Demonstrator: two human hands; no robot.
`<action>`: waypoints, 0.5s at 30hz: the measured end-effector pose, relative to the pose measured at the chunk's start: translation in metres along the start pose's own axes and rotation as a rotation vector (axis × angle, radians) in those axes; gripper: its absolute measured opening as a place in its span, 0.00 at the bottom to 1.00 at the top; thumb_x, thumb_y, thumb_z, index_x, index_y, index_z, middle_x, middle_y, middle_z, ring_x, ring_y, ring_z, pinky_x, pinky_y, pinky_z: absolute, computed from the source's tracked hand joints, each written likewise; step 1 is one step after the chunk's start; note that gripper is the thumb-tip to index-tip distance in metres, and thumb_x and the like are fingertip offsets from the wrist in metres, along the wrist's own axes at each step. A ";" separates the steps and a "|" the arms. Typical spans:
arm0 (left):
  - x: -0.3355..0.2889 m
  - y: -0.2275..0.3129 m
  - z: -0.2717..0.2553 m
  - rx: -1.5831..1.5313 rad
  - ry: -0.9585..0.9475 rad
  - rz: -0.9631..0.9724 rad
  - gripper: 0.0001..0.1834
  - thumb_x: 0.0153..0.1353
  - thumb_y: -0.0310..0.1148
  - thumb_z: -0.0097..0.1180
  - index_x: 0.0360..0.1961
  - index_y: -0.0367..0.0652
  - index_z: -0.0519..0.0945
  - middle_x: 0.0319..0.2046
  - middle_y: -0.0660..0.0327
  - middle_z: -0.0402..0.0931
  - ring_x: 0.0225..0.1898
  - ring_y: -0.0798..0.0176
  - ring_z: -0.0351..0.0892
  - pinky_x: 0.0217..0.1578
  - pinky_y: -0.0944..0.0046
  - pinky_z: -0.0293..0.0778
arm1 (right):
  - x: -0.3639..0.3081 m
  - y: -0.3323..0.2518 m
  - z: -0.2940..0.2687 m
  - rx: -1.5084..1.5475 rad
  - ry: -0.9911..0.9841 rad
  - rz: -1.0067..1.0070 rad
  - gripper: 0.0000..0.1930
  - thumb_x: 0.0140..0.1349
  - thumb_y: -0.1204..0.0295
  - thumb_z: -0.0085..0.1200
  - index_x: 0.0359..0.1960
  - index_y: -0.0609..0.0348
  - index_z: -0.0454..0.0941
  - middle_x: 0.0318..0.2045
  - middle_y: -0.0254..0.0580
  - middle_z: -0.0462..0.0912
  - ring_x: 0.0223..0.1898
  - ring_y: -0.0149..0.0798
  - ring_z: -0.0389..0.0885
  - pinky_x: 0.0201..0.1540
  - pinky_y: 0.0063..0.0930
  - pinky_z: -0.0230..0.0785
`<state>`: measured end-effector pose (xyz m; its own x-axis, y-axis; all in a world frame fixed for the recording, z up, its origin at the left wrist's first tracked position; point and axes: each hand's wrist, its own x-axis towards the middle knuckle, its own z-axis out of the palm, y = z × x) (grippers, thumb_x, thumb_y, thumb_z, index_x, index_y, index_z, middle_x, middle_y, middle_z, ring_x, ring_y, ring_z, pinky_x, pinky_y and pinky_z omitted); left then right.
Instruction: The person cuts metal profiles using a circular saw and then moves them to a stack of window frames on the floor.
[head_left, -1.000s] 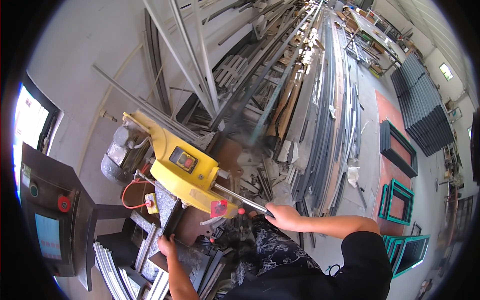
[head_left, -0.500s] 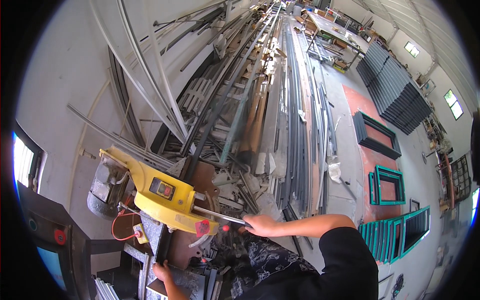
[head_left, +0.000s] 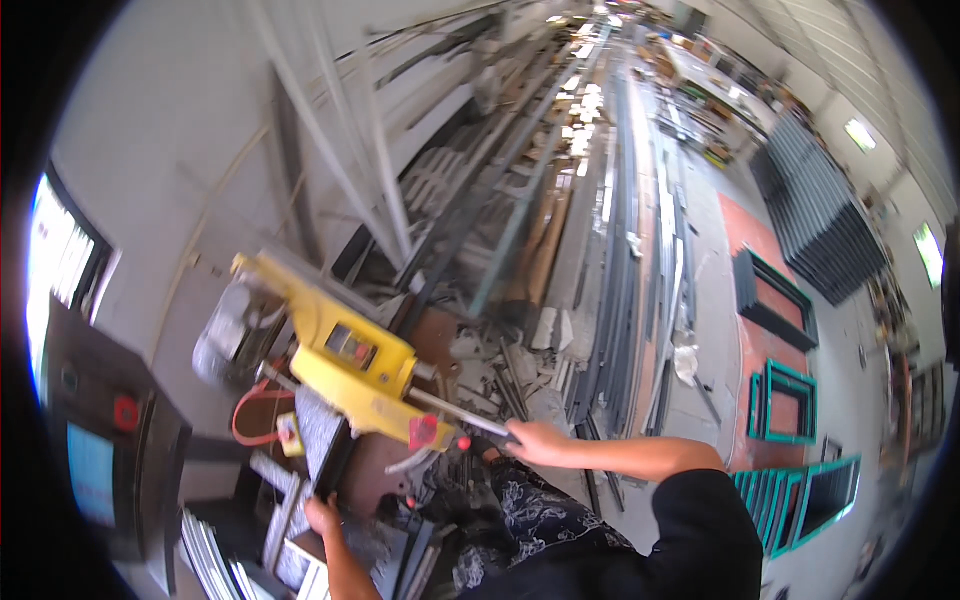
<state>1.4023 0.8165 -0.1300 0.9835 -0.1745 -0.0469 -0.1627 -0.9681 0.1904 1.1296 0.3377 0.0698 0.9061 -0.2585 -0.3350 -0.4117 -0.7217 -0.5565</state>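
A yellow cut-off saw [head_left: 345,388] with a grey motor [head_left: 236,335] stands at the left, its switch box showing on top. From its head a metal lever [head_left: 462,411] reaches to the right. My right hand [head_left: 537,443] is closed around the dark grip at that lever's end. Below the saw head, a dark metal profile [head_left: 337,452] lies along the saw's bed. My left hand [head_left: 322,514] is closed on the near end of this profile, its fingers partly hidden. The blade is hidden under the yellow housing.
Long metal profiles [head_left: 610,330] lie heaped on the floor ahead, with offcuts beside the saw. A dark machine cabinet [head_left: 100,420] stands at the left. Green frames [head_left: 795,500] and a stack of grey frames [head_left: 825,215] stand at the right. A worktable [head_left: 710,80] is farther back.
The whole view has shifted and blurred, with the scene sliding a little to the right. Both hands keep their holds on the lever and the profile.
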 end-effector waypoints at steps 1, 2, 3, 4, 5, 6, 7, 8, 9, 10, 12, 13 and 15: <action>0.002 0.004 0.004 0.033 -0.003 -0.026 0.25 0.49 0.48 0.69 0.33 0.33 0.83 0.33 0.43 0.80 0.38 0.38 0.78 0.41 0.46 0.75 | -0.003 -0.016 -0.020 0.015 -0.049 0.023 0.17 0.64 0.61 0.55 0.45 0.58 0.69 0.26 0.53 0.80 0.28 0.59 0.81 0.30 0.50 0.72; 0.005 0.012 0.001 -0.004 -0.075 -0.066 0.25 0.50 0.50 0.69 0.33 0.34 0.83 0.34 0.43 0.80 0.37 0.39 0.79 0.41 0.46 0.75 | -0.007 -0.036 -0.045 0.001 -0.075 0.055 0.18 0.64 0.61 0.56 0.47 0.60 0.70 0.27 0.53 0.80 0.28 0.58 0.81 0.30 0.48 0.73; 0.006 0.023 -0.001 -0.037 -0.070 -0.075 0.26 0.51 0.51 0.68 0.33 0.35 0.83 0.33 0.44 0.80 0.36 0.40 0.80 0.40 0.46 0.75 | -0.007 -0.058 -0.069 -0.021 -0.104 0.082 0.19 0.64 0.61 0.56 0.48 0.61 0.71 0.28 0.53 0.81 0.29 0.57 0.82 0.31 0.47 0.74; 0.005 0.034 -0.001 -0.040 -0.088 -0.068 0.26 0.51 0.52 0.68 0.33 0.35 0.83 0.33 0.44 0.80 0.36 0.41 0.80 0.40 0.46 0.75 | -0.010 -0.078 -0.092 -0.087 -0.075 0.045 0.18 0.63 0.60 0.56 0.46 0.61 0.71 0.27 0.53 0.81 0.29 0.57 0.82 0.32 0.47 0.74; 0.014 0.021 -0.009 -0.003 -0.103 -0.086 0.26 0.51 0.52 0.67 0.33 0.35 0.83 0.34 0.44 0.80 0.37 0.41 0.80 0.40 0.46 0.75 | -0.006 -0.106 -0.112 -0.131 -0.042 -0.034 0.18 0.63 0.60 0.57 0.44 0.61 0.71 0.26 0.53 0.81 0.29 0.57 0.82 0.33 0.48 0.74; 0.018 0.029 -0.016 -0.037 -0.140 -0.118 0.27 0.51 0.53 0.67 0.34 0.35 0.83 0.35 0.44 0.80 0.38 0.41 0.80 0.40 0.46 0.75 | -0.003 -0.127 -0.130 -0.178 -0.007 -0.106 0.20 0.62 0.60 0.57 0.48 0.62 0.72 0.29 0.53 0.81 0.28 0.57 0.82 0.33 0.45 0.74; 0.023 0.031 -0.020 -0.012 -0.147 -0.124 0.27 0.51 0.53 0.67 0.34 0.36 0.83 0.36 0.45 0.79 0.40 0.42 0.80 0.41 0.46 0.76 | -0.001 -0.153 -0.147 -0.215 0.030 -0.183 0.23 0.62 0.59 0.58 0.52 0.63 0.73 0.32 0.54 0.82 0.28 0.57 0.82 0.34 0.43 0.75; 0.023 0.028 -0.022 -0.009 -0.162 -0.149 0.26 0.51 0.52 0.68 0.37 0.37 0.82 0.37 0.46 0.79 0.40 0.43 0.79 0.42 0.46 0.76 | 0.006 -0.175 -0.159 -0.197 0.054 -0.311 0.25 0.61 0.58 0.59 0.54 0.63 0.74 0.36 0.56 0.82 0.30 0.56 0.82 0.36 0.41 0.75; 0.020 0.036 -0.024 -0.030 -0.197 -0.145 0.26 0.50 0.49 0.69 0.41 0.38 0.81 0.38 0.46 0.79 0.42 0.43 0.79 0.44 0.47 0.76 | 0.011 -0.193 -0.170 -0.184 0.077 -0.418 0.27 0.60 0.57 0.60 0.56 0.63 0.75 0.41 0.57 0.82 0.32 0.55 0.83 0.37 0.39 0.76; 0.012 0.024 -0.022 0.009 -0.177 -0.100 0.27 0.49 0.48 0.71 0.43 0.40 0.80 0.39 0.46 0.78 0.43 0.43 0.79 0.44 0.48 0.76 | 0.019 -0.206 -0.177 -0.269 0.034 -0.485 0.27 0.59 0.57 0.61 0.54 0.64 0.76 0.45 0.58 0.81 0.35 0.54 0.83 0.39 0.39 0.76; -0.008 0.030 -0.019 -0.026 -0.222 -0.114 0.18 0.52 0.40 0.67 0.41 0.41 0.80 0.39 0.46 0.78 0.44 0.42 0.79 0.44 0.46 0.77 | 0.034 -0.237 -0.196 -0.407 -0.003 -0.636 0.26 0.57 0.57 0.63 0.52 0.64 0.78 0.48 0.57 0.81 0.40 0.53 0.83 0.43 0.39 0.76; -0.017 0.038 -0.022 -0.002 -0.285 -0.113 0.14 0.54 0.36 0.64 0.40 0.41 0.80 0.39 0.46 0.78 0.44 0.42 0.79 0.43 0.46 0.77 | 0.041 -0.258 -0.205 -0.440 -0.006 -0.721 0.25 0.57 0.57 0.63 0.50 0.64 0.79 0.48 0.56 0.81 0.43 0.53 0.83 0.45 0.40 0.75; -0.055 0.042 -0.029 -0.078 -0.227 -0.157 0.18 0.50 0.37 0.67 0.38 0.40 0.77 0.39 0.46 0.75 0.44 0.42 0.78 0.43 0.45 0.77 | 0.051 -0.302 -0.221 -0.375 -0.210 -0.601 0.25 0.56 0.59 0.64 0.50 0.65 0.79 0.49 0.55 0.81 0.43 0.53 0.82 0.49 0.40 0.73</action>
<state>1.3434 0.7904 -0.0912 0.9519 -0.0680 -0.2986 0.0051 -0.9714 0.2376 1.3213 0.4007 0.3890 0.9114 0.3516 -0.2137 0.2448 -0.8810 -0.4049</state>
